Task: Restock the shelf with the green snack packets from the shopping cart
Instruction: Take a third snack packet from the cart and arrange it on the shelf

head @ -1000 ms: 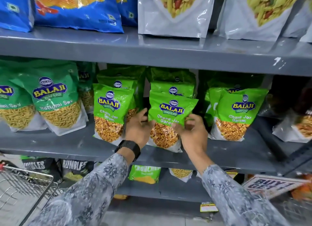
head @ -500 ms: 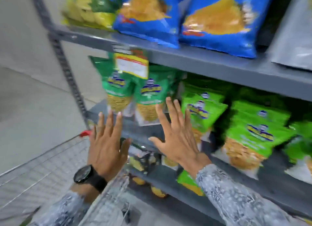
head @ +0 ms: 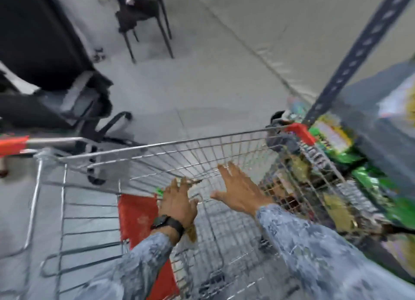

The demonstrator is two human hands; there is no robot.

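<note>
Both my hands reach down over the wire shopping cart (head: 143, 146). My left hand (head: 178, 202), with a black watch on the wrist, hangs inside the basket with fingers spread and nothing in it. Beside it, my right hand (head: 239, 191) is spread flat and empty. A sliver of a green snack packet (head: 160, 191) shows at the cart's bottom just beyond my left fingers; the rest is hidden. More green packets (head: 368, 178) stand on the shelf at the right, blurred.
A dark slotted shelf upright (head: 357, 52) rises at the right. The cart's red seat flap (head: 139, 219) lies below my left wrist. A black chair (head: 143, 19) and a dark bag (head: 85, 102) stand on the grey floor beyond the cart.
My view swung left and down from the shelf to the cart. Both hands left the packet on the shelf and moved, empty, down into the cart basket.
</note>
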